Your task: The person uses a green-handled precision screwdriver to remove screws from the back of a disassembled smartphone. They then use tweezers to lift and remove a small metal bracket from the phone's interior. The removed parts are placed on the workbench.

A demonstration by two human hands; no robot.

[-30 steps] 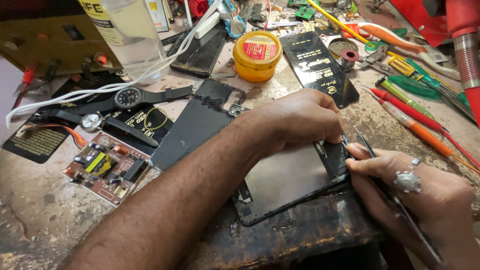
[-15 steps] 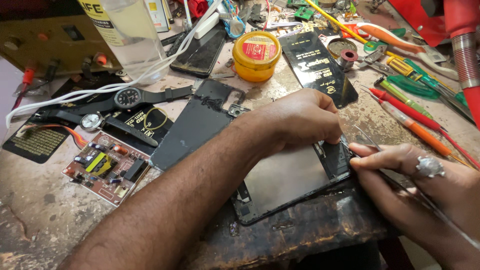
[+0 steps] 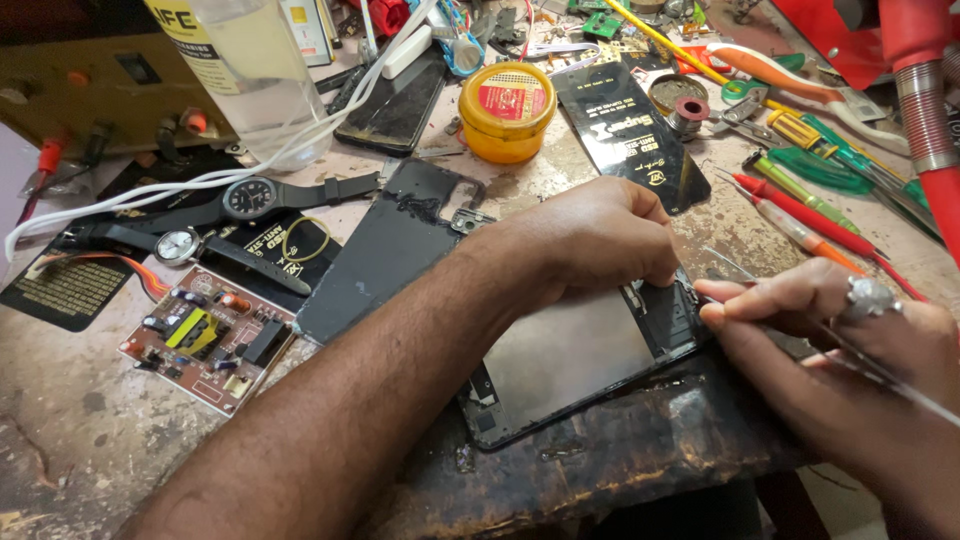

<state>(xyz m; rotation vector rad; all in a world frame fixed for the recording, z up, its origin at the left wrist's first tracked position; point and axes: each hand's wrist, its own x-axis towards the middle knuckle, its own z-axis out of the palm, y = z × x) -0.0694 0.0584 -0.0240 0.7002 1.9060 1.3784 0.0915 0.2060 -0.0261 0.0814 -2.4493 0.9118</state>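
Black phone (image 3: 570,360) pinned by left hand (image 3: 600,235); right hand (image 3: 850,350) pinches tweezers (image 3: 880,370), probing its top edge. Next move likely needs steadiness.

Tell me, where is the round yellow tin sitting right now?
In the head view, the round yellow tin sits at the upper middle of the workbench, between a dark phone on its left and a glossy black panel on its right.

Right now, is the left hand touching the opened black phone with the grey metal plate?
Touching. The head view shows the left hand pressed down on the opened black phone at its upper edge, fingers curled onto the frame with no gap visible.
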